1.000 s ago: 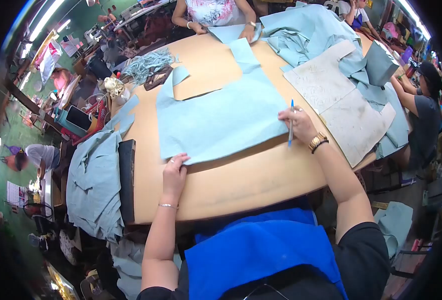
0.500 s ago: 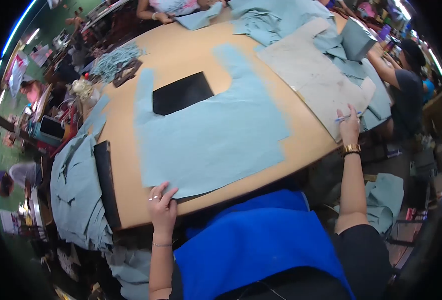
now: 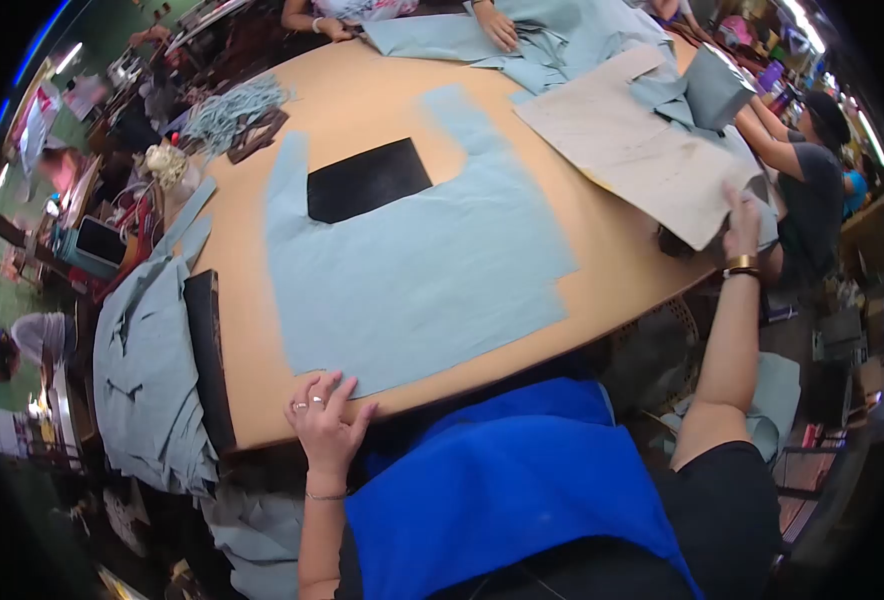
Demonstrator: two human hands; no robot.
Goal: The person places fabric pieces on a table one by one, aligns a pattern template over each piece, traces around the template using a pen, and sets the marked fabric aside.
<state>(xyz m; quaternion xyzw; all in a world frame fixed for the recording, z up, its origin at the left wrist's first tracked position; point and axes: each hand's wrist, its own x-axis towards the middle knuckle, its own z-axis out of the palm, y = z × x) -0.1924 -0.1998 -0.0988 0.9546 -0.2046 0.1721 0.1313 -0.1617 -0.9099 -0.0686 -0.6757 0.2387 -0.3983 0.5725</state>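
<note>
A light-blue cut fabric piece (image 3: 412, 270) lies flat on the tan table (image 3: 252, 400), with a deep notch along its far side. A black rectangle (image 3: 367, 182) shows through that notch. My left hand (image 3: 324, 425) rests with fingers apart at the near left corner of the blue piece, its fingertips touching the edge. To the right, my right hand (image 3: 742, 225) is closed on the near right side of a large off-white pattern board (image 3: 632, 140), whose near corner sticks out by the table edge. No pen shows in that hand now; its fingers are partly hidden.
A stack of blue-grey pieces (image 3: 152, 370) hangs over the left table edge beside a dark bar (image 3: 207, 360). Blue strips (image 3: 232, 118) lie at the far left. Across the table, a person's hand (image 3: 495, 25) rests on more fabric (image 3: 562, 40). Another person (image 3: 812, 160) sits at right.
My right hand has moved right and shifted the pattern board with it; the pen is out of sight. My left fingers have spread. Opposite, a hand has appeared and fabric is spread wider.
</note>
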